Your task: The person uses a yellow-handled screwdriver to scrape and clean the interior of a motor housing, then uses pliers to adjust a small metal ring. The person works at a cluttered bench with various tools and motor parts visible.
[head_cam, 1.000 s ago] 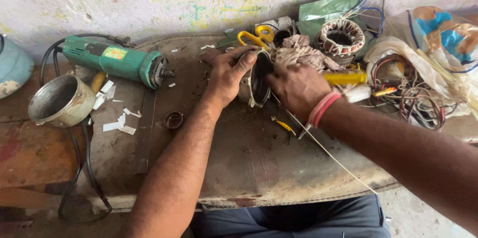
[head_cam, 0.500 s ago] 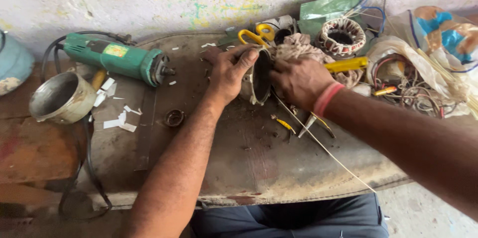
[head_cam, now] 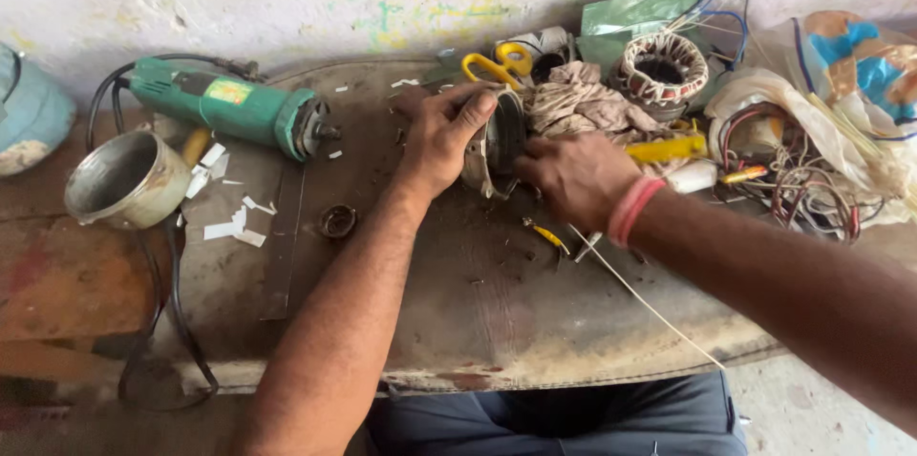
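Motor stator [head_cam: 501, 141] | upright on worn workbench [head_cam: 497, 322], mid-back; gripped by left hand [head_cam: 441, 136] at rim, right hand [head_cam: 573, 177] closed against its other side | rag [head_cam: 578, 103] just behind; green angle grinder [head_cam: 234, 112] well left

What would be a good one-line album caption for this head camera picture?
Left hand and right hand grip a round metal motor part on a worn workbench, beside a green angle grinder.
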